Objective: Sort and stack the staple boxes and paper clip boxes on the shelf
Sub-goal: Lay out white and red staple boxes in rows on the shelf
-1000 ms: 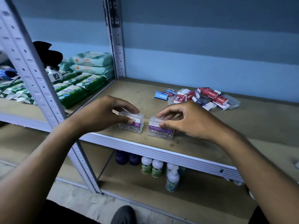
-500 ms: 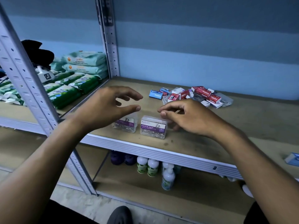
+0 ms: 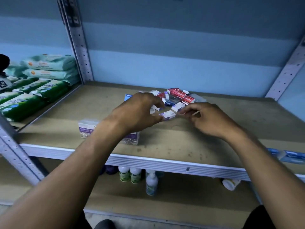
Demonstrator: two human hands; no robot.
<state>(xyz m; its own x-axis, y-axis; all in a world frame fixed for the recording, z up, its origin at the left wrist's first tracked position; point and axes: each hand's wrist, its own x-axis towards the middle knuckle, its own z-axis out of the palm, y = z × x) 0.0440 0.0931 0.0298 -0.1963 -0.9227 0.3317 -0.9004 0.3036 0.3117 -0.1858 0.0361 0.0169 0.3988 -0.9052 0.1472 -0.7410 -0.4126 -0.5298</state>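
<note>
We see both hands at the near edge of the mixed pile of staple boxes mid-shelf. Left hand has fingers curled, thumb and fingertips pinching the left end of a small white box held between the hands. Right hand is curled too, fingertips at the box's right end; we cannot tell if it grips. Two clear paper clip boxes sit near the front edge of the shelf, partly hidden under the left wrist.
</note>
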